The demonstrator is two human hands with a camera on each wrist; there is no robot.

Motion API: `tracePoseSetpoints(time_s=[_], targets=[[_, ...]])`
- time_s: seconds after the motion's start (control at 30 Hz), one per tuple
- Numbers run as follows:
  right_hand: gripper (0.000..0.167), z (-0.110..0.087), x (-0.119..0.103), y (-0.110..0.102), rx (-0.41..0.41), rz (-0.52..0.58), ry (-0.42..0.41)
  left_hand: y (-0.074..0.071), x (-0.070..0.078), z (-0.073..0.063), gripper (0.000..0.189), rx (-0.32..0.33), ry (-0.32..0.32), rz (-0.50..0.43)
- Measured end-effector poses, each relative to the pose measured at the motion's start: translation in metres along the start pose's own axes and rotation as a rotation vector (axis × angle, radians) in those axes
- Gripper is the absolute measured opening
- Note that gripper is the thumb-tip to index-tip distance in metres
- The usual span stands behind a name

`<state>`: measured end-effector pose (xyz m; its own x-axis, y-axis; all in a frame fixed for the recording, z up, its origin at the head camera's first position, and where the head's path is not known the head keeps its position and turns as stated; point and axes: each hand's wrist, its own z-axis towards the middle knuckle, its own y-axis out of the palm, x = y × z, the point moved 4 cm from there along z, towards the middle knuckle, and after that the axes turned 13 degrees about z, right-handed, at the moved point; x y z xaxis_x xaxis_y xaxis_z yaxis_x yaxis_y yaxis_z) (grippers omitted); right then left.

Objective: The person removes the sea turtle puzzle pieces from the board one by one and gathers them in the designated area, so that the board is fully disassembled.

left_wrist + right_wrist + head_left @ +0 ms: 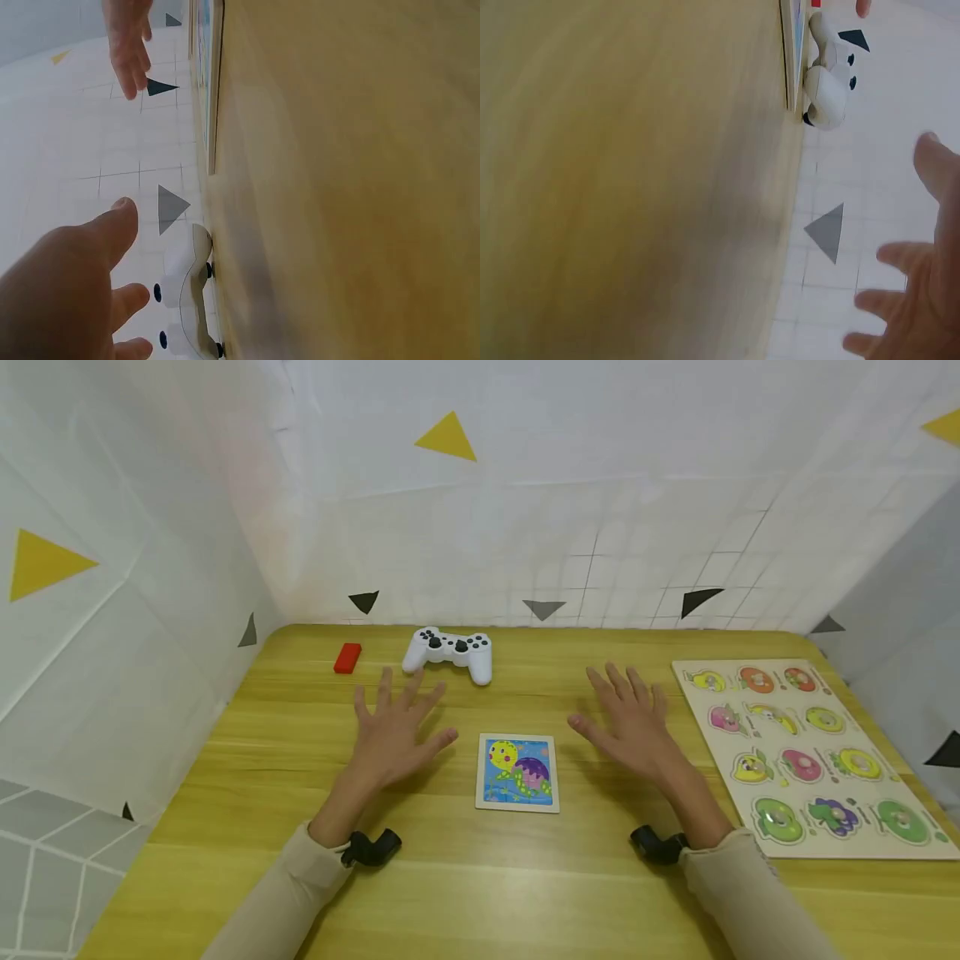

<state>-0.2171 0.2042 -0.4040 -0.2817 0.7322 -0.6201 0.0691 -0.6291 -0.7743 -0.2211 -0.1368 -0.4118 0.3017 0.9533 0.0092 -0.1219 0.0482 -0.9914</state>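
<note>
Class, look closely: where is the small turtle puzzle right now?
In the head view, the turtle puzzle lies on the table, between the left hand and the right hand, on the near side of the white game controller.

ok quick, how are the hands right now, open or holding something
Left hand: open, holding nothing, near the white game controller.
Right hand: open, holding nothing, between the turtle puzzle and fruit puzzle board.

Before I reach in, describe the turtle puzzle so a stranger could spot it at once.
On the woodgrain table, look between the left hand and right hand. There lies the turtle puzzle, set apart from the larger fruit board by its single picture: a yellow-headed, purple-shelled turtle.
</note>
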Motion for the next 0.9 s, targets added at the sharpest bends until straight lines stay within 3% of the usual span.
tracePoseSetpoints(time_s=[0.13, 0.33, 0.53, 0.73, 0.9], targets=[[0.082, 0.002, -0.006, 0.012, -0.089, 0.051, -0.043, 0.005, 0.004, 0.0, 0.075, -0.025, 0.041, -0.049], [0.078, 0.005, -0.017, 0.028, -0.184, 0.107, -0.102, 0.015, 0.016, -0.002, 0.076, -0.122, 0.102, -0.187], [0.069, 0.005, -0.025, 0.037, -0.259, 0.122, -0.141, 0.026, 0.033, -0.006, 0.089, -0.177, 0.167, -0.257], [0.066, 0.004, -0.026, 0.042, -0.292, 0.088, -0.133, 0.033, 0.049, -0.012, 0.11, -0.153, 0.333, -0.272], [0.064, 0.006, -0.026, 0.042, -0.299, 0.065, -0.114, 0.034, 0.051, -0.014, 0.104, -0.093, 0.396, -0.218]])
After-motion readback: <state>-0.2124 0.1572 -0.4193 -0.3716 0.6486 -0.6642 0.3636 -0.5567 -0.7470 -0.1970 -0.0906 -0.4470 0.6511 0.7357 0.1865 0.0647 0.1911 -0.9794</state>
